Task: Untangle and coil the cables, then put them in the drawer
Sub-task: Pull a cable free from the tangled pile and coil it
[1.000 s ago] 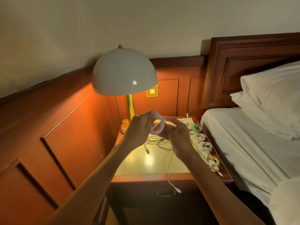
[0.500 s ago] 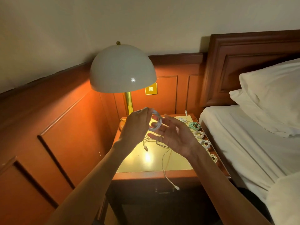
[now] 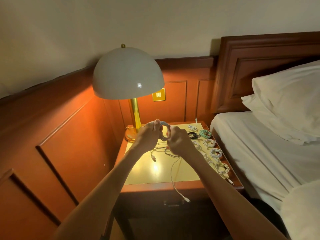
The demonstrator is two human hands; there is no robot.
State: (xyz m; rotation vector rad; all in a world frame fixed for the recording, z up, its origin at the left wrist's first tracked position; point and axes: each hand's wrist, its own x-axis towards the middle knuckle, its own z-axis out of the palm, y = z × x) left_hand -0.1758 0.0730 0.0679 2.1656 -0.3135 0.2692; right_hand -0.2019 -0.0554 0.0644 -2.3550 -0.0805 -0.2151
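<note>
The right hand (image 3: 179, 142), spread open a moment earlier, curled its fingers back onto the cable coil (image 3: 164, 123) held by the left hand (image 3: 149, 134).

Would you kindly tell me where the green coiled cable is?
Head view: the green coiled cable lies back right on the nightstand, beside the black cable.

Bare left forearm (image 3: 112, 184) and right forearm (image 3: 223, 186) reach forward and converge, bringing the left grip (image 3: 149, 134) and right grip (image 3: 179, 141) almost together, backs of the hands toward the camera. The left grip's fingers curl round a cable coil (image 3: 163, 124), thumb on top. Just beside it, the right grip's curled fingers appear to pinch the same coil; its fingertips are hidden.
</note>
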